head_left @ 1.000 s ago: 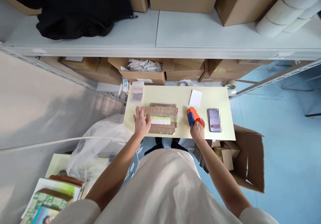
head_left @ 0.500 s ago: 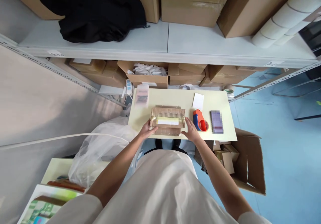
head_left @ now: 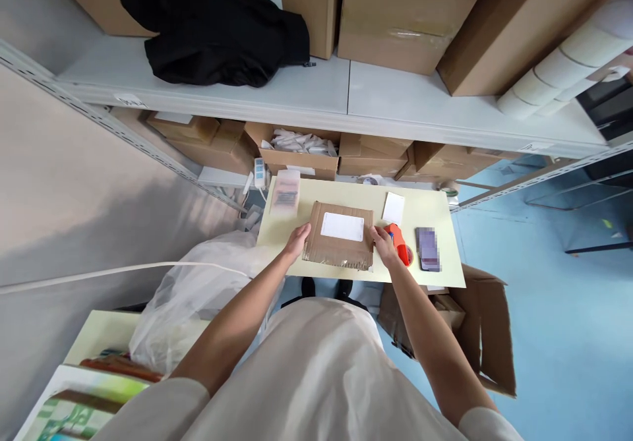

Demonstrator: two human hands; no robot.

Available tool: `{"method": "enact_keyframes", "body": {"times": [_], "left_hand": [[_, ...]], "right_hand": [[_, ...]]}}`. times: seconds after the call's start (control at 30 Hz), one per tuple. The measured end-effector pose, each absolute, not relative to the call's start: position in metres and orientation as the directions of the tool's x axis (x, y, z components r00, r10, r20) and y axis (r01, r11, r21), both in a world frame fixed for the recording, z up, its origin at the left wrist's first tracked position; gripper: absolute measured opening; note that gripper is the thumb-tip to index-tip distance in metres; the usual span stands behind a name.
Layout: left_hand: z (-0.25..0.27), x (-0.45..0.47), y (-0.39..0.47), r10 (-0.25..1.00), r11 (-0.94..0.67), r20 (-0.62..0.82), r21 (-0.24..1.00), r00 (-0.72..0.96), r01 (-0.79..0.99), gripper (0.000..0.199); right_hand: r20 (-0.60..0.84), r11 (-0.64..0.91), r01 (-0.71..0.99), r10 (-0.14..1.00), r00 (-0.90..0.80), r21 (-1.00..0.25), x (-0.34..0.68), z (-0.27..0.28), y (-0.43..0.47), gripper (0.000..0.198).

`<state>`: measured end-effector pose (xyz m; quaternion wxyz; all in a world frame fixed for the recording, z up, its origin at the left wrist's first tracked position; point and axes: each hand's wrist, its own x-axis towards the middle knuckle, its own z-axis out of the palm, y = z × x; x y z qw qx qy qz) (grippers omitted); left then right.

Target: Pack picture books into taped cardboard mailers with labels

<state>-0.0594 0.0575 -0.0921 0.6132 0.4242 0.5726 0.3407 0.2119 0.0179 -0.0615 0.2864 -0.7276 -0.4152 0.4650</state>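
Note:
Between my two hands is a brown cardboard box [head_left: 341, 246] with a white label [head_left: 342, 226] on the face toward me. My left hand [head_left: 298, 238] grips its left edge, and my right hand [head_left: 384, 243] holds the right edge, thumbs along the sides. The box is at the front part of a pale yellow table [head_left: 316, 194]. Just right of my right hand lies a red and blue tape dispenser [head_left: 398, 246], partly covered by the hand. A white card [head_left: 393, 207] lies behind it.
A phone [head_left: 428, 248] lies at the table's right, and a translucent pink packet [head_left: 285, 192] at its back left. Beyond stands a shelf [head_left: 316, 118] with cartons and a black garment [head_left: 217, 29]. An open carton [head_left: 496, 329] sits on the floor at right; plastic wrap [head_left: 198, 296] bulges at left.
The box has been turned, so a face with a white label now shows instead of the corrugated, taped side. Both hands have closed on its edges. The view has shifted slightly.

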Motion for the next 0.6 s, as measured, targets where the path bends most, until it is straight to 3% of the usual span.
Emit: {"method": "enact_keyframes", "body": {"times": [0.2, 0.33, 0.47, 0.53, 0.6], "left_hand": [[-0.104, -0.064, 0.059, 0.925, 0.375, -0.376, 0.927, 0.064, 0.020, 0.054], [-0.099, -0.068, 0.055, 0.897, 0.360, -0.355, 0.932, 0.264, 0.031, 0.060], [-0.080, -0.067, 0.054, 0.920, 0.136, -0.206, 0.966, 0.333, 0.222, 0.079], [-0.067, -0.062, 0.054, 0.942, 0.003, -0.128, 0.927, 0.309, 0.376, 0.093], [-0.056, -0.055, 0.054, 0.965, -0.006, -0.135, 0.845, 0.224, 0.534, 0.100]], "right_hand": [[-0.483, -0.523, 0.208, 0.849, 0.215, -0.827, 0.216, -0.073, 0.007, 0.057], [-0.488, -0.509, 0.223, 0.861, 0.145, -0.832, 0.219, -0.073, -0.005, 0.053], [-0.459, -0.461, 0.152, 0.887, 0.048, -0.874, 0.224, -0.069, -0.011, 0.056], [-0.425, -0.416, 0.186, 0.905, -0.010, -0.890, 0.225, -0.063, -0.013, 0.058], [-0.377, -0.353, 0.277, 0.925, -0.040, -0.894, 0.223, -0.055, -0.013, 0.061]]}}
